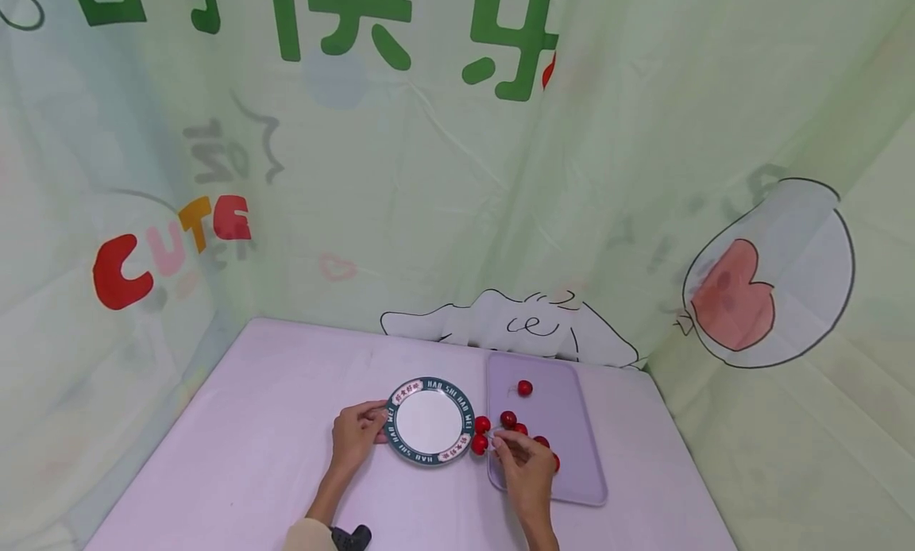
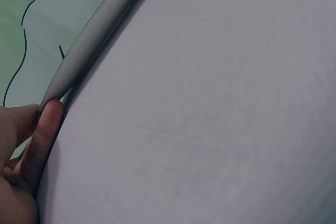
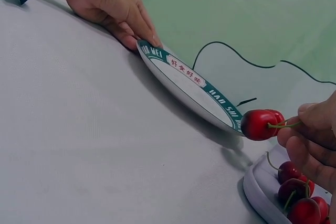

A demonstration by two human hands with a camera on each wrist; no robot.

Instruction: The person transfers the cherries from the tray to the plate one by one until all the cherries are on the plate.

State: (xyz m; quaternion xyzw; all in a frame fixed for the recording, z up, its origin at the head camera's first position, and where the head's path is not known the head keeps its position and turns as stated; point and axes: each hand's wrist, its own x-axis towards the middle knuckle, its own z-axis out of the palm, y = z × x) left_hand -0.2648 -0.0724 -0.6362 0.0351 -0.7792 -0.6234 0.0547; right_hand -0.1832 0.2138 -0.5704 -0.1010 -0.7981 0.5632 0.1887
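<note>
On the table [image 1: 250, 456], the left hand [image 1: 353, 436] grips the left rim of the plate [image 1: 429, 421], just left of the tray [image 1: 565, 424]. The right hand [image 1: 525, 468] pinches a cherry [image 3: 260, 124] by its stem [image 3: 283, 125], the fruit hanging left of the fingertips [image 3: 310, 114] at the plate's right rim.

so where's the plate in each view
Head: the plate lies low and centre on the table, left hand at its left rim.
Left wrist: only its pale underside rim shows, upper left, above a fingertip.
Right wrist: seen edge-on across the middle, the cherry held in the right hand at its near end.
Shared landmark: the green lettered rim under the left hand's fingers.
</note>
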